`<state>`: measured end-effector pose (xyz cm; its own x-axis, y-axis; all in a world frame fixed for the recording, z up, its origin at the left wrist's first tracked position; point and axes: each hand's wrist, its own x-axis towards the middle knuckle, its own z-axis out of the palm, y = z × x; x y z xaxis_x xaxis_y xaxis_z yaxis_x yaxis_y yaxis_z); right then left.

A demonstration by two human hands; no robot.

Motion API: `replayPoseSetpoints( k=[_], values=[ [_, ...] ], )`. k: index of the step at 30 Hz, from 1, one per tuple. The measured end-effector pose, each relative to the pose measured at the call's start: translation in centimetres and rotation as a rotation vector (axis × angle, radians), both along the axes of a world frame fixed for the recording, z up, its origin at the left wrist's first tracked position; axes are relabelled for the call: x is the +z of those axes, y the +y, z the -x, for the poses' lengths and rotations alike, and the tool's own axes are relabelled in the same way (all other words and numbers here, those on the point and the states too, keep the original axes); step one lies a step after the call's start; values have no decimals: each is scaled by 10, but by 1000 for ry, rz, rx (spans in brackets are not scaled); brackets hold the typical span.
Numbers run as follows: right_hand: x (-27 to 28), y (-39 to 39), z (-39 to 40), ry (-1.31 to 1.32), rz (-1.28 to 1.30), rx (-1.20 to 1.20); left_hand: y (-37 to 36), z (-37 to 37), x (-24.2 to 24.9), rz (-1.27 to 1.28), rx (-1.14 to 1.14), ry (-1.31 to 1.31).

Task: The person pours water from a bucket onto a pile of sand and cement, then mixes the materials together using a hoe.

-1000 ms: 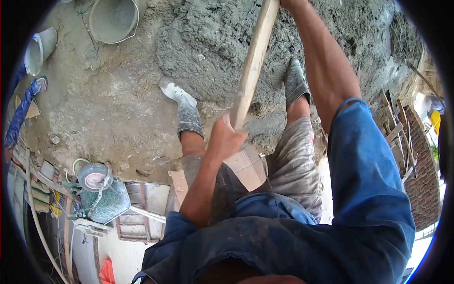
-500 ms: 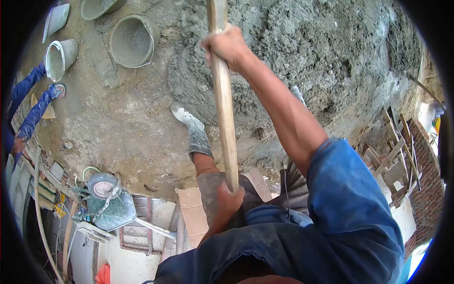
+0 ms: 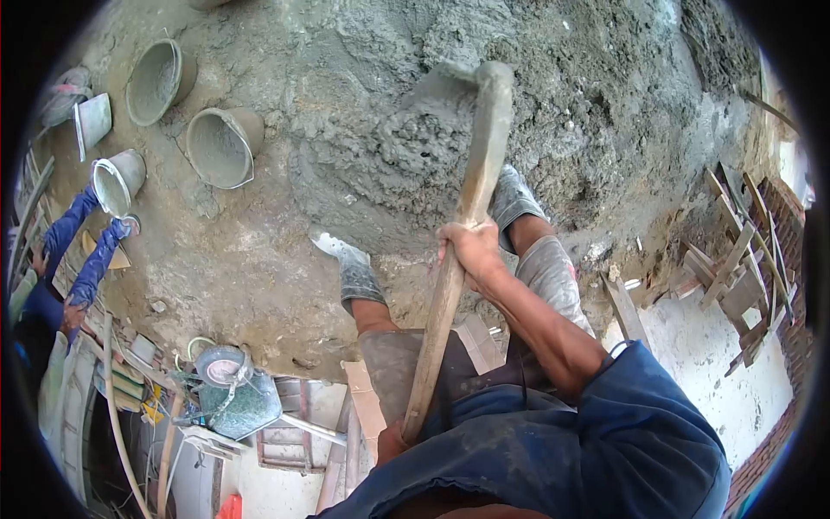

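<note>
A hoe with a long wooden handle (image 3: pixel 445 298) slants up in front of me. Its mortar-coated blade (image 3: pixel 441 82) rests against a heap of wet grey mortar (image 3: pixel 380 138), and part of the blade's edge is hidden in the mix. My right hand (image 3: pixel 471 246) is wrapped around the middle of the handle. Close to my waist, my left hand (image 3: pixel 393 441) grips the handle's rear end, partly covered by my shirt. My rubber boots (image 3: pixel 354 268) stand at the near edge of the mortar.
Grey buckets (image 3: pixel 226 147) stand on the left, one (image 3: pixel 119 183) beside a seated person in blue trousers (image 3: pixel 65 233). An overturned wheelbarrow (image 3: pixel 238 402) lies behind on the left. Scrap wood (image 3: pixel 743 251) is piled at right, near a brick wall (image 3: pixel 791 303).
My right hand has come down and back towards my body. The hoe's blade has come into view on the mortar, and my left hand has drawn back to my waist.
</note>
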<state>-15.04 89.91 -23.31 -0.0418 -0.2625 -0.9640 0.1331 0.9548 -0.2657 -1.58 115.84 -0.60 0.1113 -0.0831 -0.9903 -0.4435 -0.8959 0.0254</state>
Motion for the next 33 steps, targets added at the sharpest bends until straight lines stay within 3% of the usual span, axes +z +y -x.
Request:
replayPoseSetpoints(
  k=[1, 3, 4, 6, 8, 10, 12, 13, 16, 17, 19, 21, 23, 25, 27, 28, 29, 30, 31, 33],
  values=[
    [8, -23, 14, 31, 77, 8, -3, 1, -3, 23, -51, 35],
    [-12, -76, 46, 97, 222, -10, -13, 8, -75, 256, 39, 107],
    [-25, -113, 60, 157, 308, 30, -68, 17, -113, 336, 69, 140],
    [-81, -186, 85, 288, 441, 138, -131, 32, -194, 446, -29, 143],
    [-143, -231, 95, 345, 452, 146, -175, 36, -218, 554, 62, 221],
    [-155, -199, 67, 384, 338, 140, -162, 1, -189, 505, 66, 223],
    [-114, -121, 12, 390, 205, 193, -108, -47, -131, 339, 74, 213],
    [-125, -74, -11, 396, 229, 88, -86, -77, -115, 303, 61, 220],
    [-117, 46, -81, 334, 236, -47, 16, -174, -118, 253, -82, 164],
    [-103, 67, -101, 307, 200, -162, 45, -205, -134, 306, -109, 167],
    [-59, 101, -125, 194, 200, -334, 86, -247, -142, 164, -309, -28],
    [-14, 143, -130, 85, 122, -346, 115, -266, -124, 114, -205, -56],
    [51, 160, -131, 36, 14, -343, 165, -267, -85, 143, -215, -77],
    [78, 166, -124, 1, 2, -308, 174, -244, -20, -9, -214, -54],
    [64, 153, -114, -17, -2, -256, 156, -208, 21, -68, -112, 41],
    [31, 133, -106, -17, -45, -174, 146, -183, 19, 18, 10, 76],
    [-12, 105, -101, -25, -91, -89, 79, -152, 5, -64, -148, 77],
    [-50, 72, -102, -23, -136, -126, 54, -128, -19, 30, 37, 145],
    [-79, 42, -103, 33, -154, -42, 36, -108, -43, -64, 210, 194],
    [-97, -9, -99, 106, -18, 130, 6, -65, -73, -16, 238, 206]
  ],
)
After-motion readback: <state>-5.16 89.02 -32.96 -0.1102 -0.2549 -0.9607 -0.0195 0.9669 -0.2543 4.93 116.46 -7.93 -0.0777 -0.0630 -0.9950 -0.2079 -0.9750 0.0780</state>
